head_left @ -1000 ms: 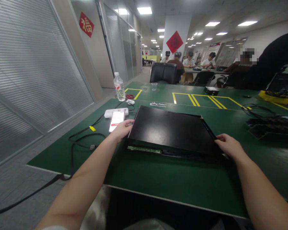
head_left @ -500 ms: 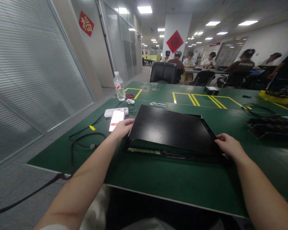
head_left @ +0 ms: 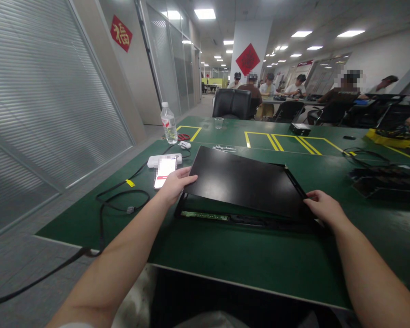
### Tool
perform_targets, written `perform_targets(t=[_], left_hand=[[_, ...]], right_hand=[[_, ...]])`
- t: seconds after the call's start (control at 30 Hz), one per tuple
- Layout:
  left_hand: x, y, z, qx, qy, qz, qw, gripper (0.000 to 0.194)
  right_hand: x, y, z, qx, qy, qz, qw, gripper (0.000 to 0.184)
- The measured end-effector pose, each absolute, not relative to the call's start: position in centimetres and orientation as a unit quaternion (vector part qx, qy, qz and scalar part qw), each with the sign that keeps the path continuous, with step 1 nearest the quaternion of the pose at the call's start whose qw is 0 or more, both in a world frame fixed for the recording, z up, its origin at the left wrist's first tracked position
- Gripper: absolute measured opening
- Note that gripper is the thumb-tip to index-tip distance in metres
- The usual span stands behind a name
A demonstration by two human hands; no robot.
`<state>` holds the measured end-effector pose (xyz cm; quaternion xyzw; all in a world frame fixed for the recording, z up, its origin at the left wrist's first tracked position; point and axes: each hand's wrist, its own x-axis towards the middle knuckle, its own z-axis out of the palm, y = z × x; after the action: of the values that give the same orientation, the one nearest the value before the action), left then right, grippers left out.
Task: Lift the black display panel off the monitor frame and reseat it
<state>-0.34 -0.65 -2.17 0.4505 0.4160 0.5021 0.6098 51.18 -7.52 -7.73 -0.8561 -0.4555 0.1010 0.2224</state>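
A flat black display panel [head_left: 246, 182] lies tilted over a black frame [head_left: 178, 212], its left side raised above it. Along the frame's near side, a strip of green circuit board [head_left: 205, 216] shows in the gap. My left hand [head_left: 176, 184] pinches the panel's left edge, thumb on top and fingers beneath. At the right end, my right hand [head_left: 323, 207] is closed at the edge where panel and frame meet. Its fingertips are partly hidden, so I cannot tell whether it grips the frame as well.
Left on the green table [head_left: 225, 255] are a phone [head_left: 165, 172], a white case [head_left: 153, 161], a black cable [head_left: 123, 193] and a water bottle [head_left: 169, 124]. Calipers [head_left: 224, 148] and a plastic cup [head_left: 219, 122] lie beyond the panel. Dark metal parts [head_left: 379, 181] sit right. People work farther back.
My left thumb has come over the panel's top face, and the panel's left end has risen slightly. My right hand stays at the right edge.
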Motion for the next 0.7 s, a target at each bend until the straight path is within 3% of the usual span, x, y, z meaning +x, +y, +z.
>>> perform_targets(t=[0.23, 0.53, 0.7], left_hand=[[-0.4, -0.5, -2.2, 0.478, 0.386, 0.509, 0.602, 0.07], [0.2, -1.1, -1.6, 0.51, 0.361, 0.542, 0.562, 0.08], [0.7, -1.8, -0.9, 0.513, 0.367, 0.557, 0.54, 0.084]], right_hand=[[51.6, -7.5, -8.4, -0.842, -0.46, 0.103, 0.264, 0.05], [50.7, -7.4, -7.6, -0.847, -0.428, 0.115, 0.295, 0.038], [49.5, -7.7, -6.7, -0.823, -0.365, 0.173, 0.4, 0.032]])
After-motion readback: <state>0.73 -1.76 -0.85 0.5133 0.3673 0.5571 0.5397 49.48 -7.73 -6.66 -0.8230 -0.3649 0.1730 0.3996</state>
